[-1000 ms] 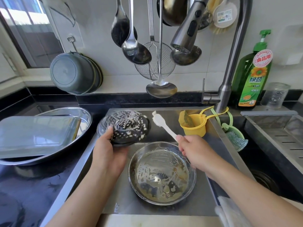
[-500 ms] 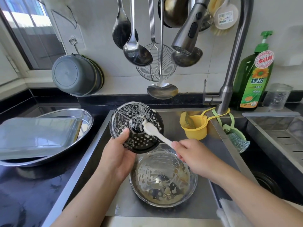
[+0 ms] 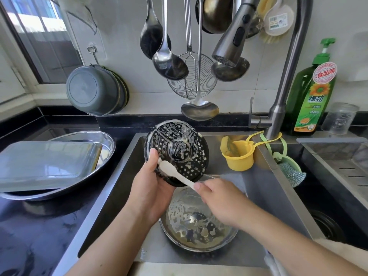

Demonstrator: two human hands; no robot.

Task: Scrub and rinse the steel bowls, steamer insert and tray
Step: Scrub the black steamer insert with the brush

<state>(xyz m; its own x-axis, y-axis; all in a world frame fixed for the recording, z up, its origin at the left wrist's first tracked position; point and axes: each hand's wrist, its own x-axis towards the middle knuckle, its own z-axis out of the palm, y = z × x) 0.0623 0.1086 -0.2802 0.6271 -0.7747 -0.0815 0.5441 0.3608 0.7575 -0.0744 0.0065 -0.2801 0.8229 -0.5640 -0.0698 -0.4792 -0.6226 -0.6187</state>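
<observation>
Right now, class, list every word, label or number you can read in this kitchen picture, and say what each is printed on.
"食品用": round red-and-white sticker on the green plastic pump bottle of dish soap.
"绿劲": big white characters on that bottle's front label.
Smaller print lower on that label: too small to read.
Label on the round beige hanging brush: printed lines, too blurred to read.
Nothing else carries text.
</observation>
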